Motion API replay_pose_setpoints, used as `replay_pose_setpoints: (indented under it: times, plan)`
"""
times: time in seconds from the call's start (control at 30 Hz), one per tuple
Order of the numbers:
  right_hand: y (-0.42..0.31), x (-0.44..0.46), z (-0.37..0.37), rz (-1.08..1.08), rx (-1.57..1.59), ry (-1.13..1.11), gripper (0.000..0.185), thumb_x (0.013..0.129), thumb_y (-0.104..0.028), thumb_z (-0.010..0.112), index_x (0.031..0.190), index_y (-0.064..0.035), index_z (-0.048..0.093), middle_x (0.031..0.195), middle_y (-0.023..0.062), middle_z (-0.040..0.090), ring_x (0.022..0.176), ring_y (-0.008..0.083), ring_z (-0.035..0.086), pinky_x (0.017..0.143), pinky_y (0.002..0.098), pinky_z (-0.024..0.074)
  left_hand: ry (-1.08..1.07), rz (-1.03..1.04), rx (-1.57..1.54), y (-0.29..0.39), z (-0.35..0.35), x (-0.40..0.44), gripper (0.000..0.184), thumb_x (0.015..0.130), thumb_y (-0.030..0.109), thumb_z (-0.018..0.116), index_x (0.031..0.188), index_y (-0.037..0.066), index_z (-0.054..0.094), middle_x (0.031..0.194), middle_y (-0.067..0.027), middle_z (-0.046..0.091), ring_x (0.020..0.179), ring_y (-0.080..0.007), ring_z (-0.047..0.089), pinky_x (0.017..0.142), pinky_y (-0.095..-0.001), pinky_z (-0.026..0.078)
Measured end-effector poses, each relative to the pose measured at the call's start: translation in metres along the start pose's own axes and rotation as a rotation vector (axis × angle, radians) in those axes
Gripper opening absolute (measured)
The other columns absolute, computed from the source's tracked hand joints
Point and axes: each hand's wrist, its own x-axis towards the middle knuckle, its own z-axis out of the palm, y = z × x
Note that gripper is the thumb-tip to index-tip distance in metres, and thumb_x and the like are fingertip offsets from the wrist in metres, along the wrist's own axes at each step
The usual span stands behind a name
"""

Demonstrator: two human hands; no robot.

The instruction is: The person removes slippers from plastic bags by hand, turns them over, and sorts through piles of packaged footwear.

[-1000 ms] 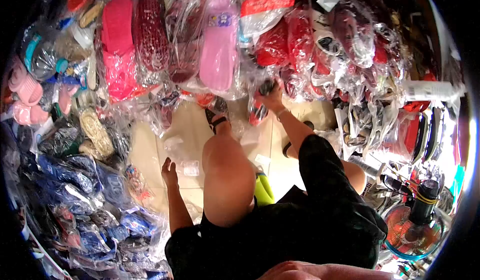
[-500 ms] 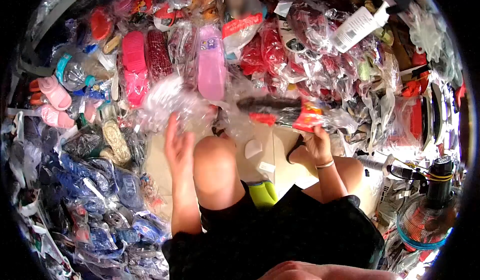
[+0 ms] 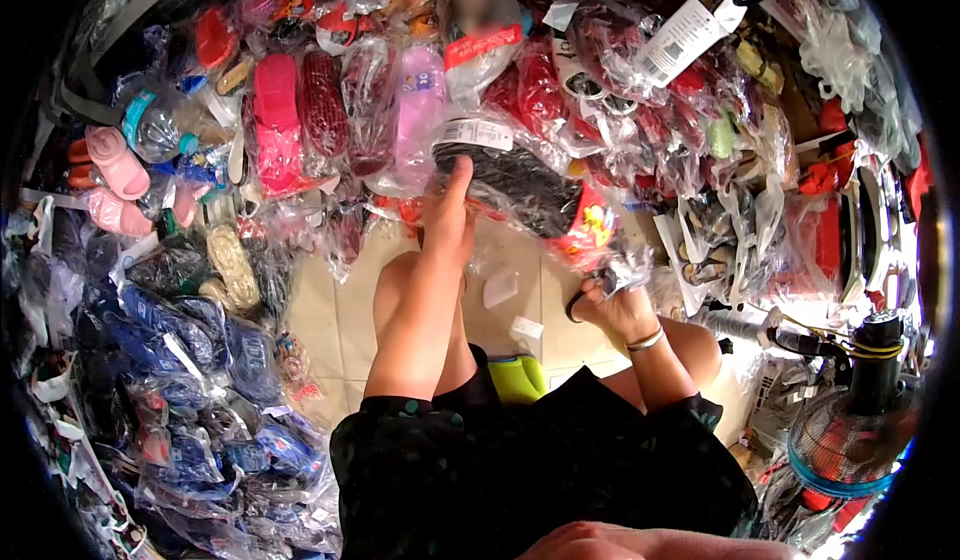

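A black slipper point(image 3: 515, 185) with a red, cartoon-printed strap point(image 3: 592, 222) lies tilted inside a clear plastic bag, above the floor in front of my knees. My left hand point(image 3: 450, 215) is closed on its left end, the thumb on top just below a white label point(image 3: 474, 134). At the other end, my right hand point(image 3: 622, 308) grips the crumpled end of the plastic bag point(image 3: 630, 268). Just beyond the slipper lie a bagged lilac slide point(image 3: 420, 95) and a dark red slipper point(image 3: 323, 105). The underside of the held slipper is hidden.
Bagged footwear surrounds me, with blue pairs point(image 3: 190, 345) heaped at left and red ones point(image 3: 540, 100) ahead. A water bottle point(image 3: 152, 130) lies at far left. A fan point(image 3: 850, 445) stands at right. Paper scraps point(image 3: 525, 327) lie on the tiled floor point(image 3: 335, 310).
My left hand has moved up and right from the loose plastic onto the slipper's left end. The slipper has tilted and shifted left, its label now showing. My right hand has lowered slightly.
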Motion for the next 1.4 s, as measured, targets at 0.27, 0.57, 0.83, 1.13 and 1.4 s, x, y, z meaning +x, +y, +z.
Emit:
replay_pose_setpoints:
  times: [0.27, 0.57, 0.83, 1.13, 1.4]
  plan:
    - [-0.089, 0.095, 0.153, -0.473, 0.253, -0.072, 0.031, 0.085, -0.014, 0.056, 0.114, -0.0039, 0.051, 0.11, 0.0162, 0.056, 0.098, 0.0251, 0.058, 0.077, 0.0339, 0.0553, 0.041, -0.041, 0.031, 0.013, 0.007, 0.016, 0.063, 0.085, 0.052, 0.048, 0.128, 0.007, 0.036, 0.128, -0.0047, 0.037, 0.116, -0.0204, 0.037, 0.095, -0.0469, 0.029]
    - [-0.173, 0.307, 0.186, -0.561, 0.011, 0.089, 0.013, 0.089, -0.003, 0.04, 0.095, 0.0068, 0.046, 0.1, 0.0194, 0.053, 0.101, 0.0289, 0.053, 0.085, 0.0316, 0.0509, 0.071, -0.067, -0.026, 0.023, 0.029, 0.036, 0.054, 0.085, 0.029, 0.056, 0.13, 0.007, 0.038, 0.13, -0.0052, 0.04, 0.111, -0.0184, 0.042, 0.091, -0.04, 0.035]
    - [-0.068, 0.188, 0.086, -0.357, -0.316, 0.033, 0.043, 0.087, -0.006, 0.046, 0.129, -0.0052, 0.034, 0.11, 0.0125, 0.053, 0.102, 0.024, 0.054, 0.084, 0.0341, 0.0465, -0.004, -0.068, 0.092, 0.017, 0.022, 0.032, 0.04, 0.084, 0.024, 0.054, 0.12, 0.009, 0.047, 0.114, -0.0037, 0.05, 0.103, -0.0192, 0.048, 0.086, -0.0399, 0.04]
    - [-0.04, -0.015, 0.006, -0.279, -1.028, -0.008, 0.036, 0.087, -0.009, 0.05, 0.122, -0.0003, 0.045, 0.109, 0.0087, 0.055, 0.098, 0.0167, 0.055, 0.084, 0.0284, 0.0436, -0.167, -0.032, 0.275, 0.001, 0.013, 0.01, 0.042, 0.081, 0.007, 0.06, 0.121, 0.006, 0.051, 0.099, 0.0002, 0.058, 0.083, -0.0118, 0.053, 0.077, -0.0298, 0.042]
    - [-0.077, -0.157, -0.083, -0.751, -0.636, 0.576, 0.034, 0.09, -0.016, 0.051, 0.12, -0.0022, 0.047, 0.101, 0.008, 0.06, 0.087, 0.0128, 0.058, 0.076, 0.0251, 0.0471, -0.098, 0.036, 0.418, 0.004, 0.021, -0.006, 0.043, 0.081, 0.006, 0.058, 0.123, 0.008, 0.048, 0.081, 0.0021, 0.053, 0.073, -0.0089, 0.05, 0.094, -0.0439, 0.041]
